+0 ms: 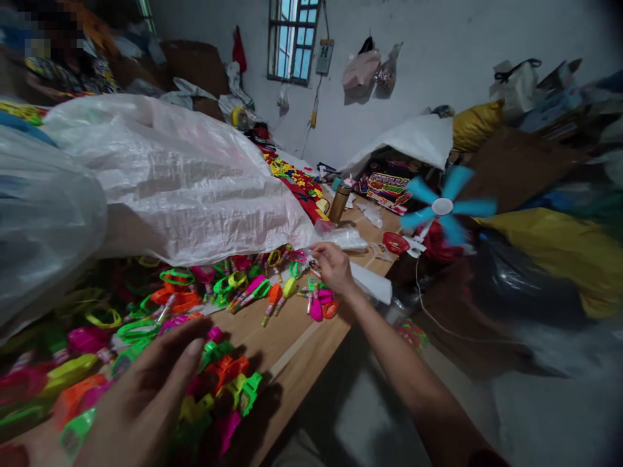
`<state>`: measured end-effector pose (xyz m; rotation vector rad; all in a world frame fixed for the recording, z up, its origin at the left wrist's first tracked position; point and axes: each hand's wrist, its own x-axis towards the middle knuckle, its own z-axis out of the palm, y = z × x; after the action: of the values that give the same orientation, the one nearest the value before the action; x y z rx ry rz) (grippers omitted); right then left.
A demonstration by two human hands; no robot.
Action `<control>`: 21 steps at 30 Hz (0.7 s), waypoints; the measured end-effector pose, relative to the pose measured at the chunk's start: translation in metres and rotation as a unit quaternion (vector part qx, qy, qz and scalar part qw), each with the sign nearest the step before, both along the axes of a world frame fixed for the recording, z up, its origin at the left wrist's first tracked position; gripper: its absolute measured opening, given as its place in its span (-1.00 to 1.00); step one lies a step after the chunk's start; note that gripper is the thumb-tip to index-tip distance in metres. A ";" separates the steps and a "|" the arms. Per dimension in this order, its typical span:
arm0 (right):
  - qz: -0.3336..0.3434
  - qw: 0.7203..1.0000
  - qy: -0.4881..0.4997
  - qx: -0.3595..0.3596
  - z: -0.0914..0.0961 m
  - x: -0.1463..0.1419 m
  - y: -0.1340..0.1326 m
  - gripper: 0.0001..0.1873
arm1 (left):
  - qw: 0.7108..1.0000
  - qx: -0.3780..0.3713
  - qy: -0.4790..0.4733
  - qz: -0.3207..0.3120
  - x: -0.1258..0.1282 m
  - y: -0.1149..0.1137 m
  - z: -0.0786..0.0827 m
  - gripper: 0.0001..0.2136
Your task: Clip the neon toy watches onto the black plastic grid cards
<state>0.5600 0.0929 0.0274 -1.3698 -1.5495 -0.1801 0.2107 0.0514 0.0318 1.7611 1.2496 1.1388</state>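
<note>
My left hand (146,383) hovers at the lower left over a heap of neon plastic toys (233,373) that look like toy wristwatches. Its fingers are stretched out and the thumb stands apart from them; no object shows in its grasp. Farther off, my right hand (335,267) reaches over the table with fingertips pinched together. What lies between those fingertips is too small to make out. Just below it is a cluster of pink and orange toys (317,305). Several more toys with small clear tubes (275,297) lie to its left, beside a clear plastic bag (343,239).
A large white woven sack (195,188) covers much of the wooden table (296,350). Behind are a brown flask (339,204), a printed box (384,185) and a blue-bladed fan (442,206) with a trailing cord. Bags are piled at right; part of a person shows at upper left.
</note>
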 end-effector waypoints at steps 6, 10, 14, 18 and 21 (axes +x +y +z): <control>0.181 0.945 -0.269 0.031 0.002 -0.125 -0.038 -0.77 | 0.899 -0.252 -0.337 -0.124 0.062 0.013 0.022 -0.53; 0.212 0.958 -0.191 0.012 -0.001 -0.165 -0.064 -0.80 | 0.897 -0.237 -0.364 -0.078 0.052 0.028 0.021 -0.59; 0.272 0.954 0.097 -0.077 -0.003 -0.167 -0.065 -0.77 | 0.902 -0.213 -0.374 -0.042 0.031 0.031 0.016 -0.57; 0.187 0.944 0.237 -0.137 -0.014 -0.159 -0.038 -0.67 | 0.902 -0.203 -0.376 -0.054 0.026 0.027 0.012 -0.57; 0.230 0.909 0.292 -0.188 -0.023 -0.159 -0.021 -0.58 | 0.908 -0.192 -0.363 -0.077 0.028 0.024 0.008 -0.54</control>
<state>0.4012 0.0718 0.0039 -1.1462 -1.3703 0.7918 0.2387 0.0755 0.0401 0.9709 0.7830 1.1933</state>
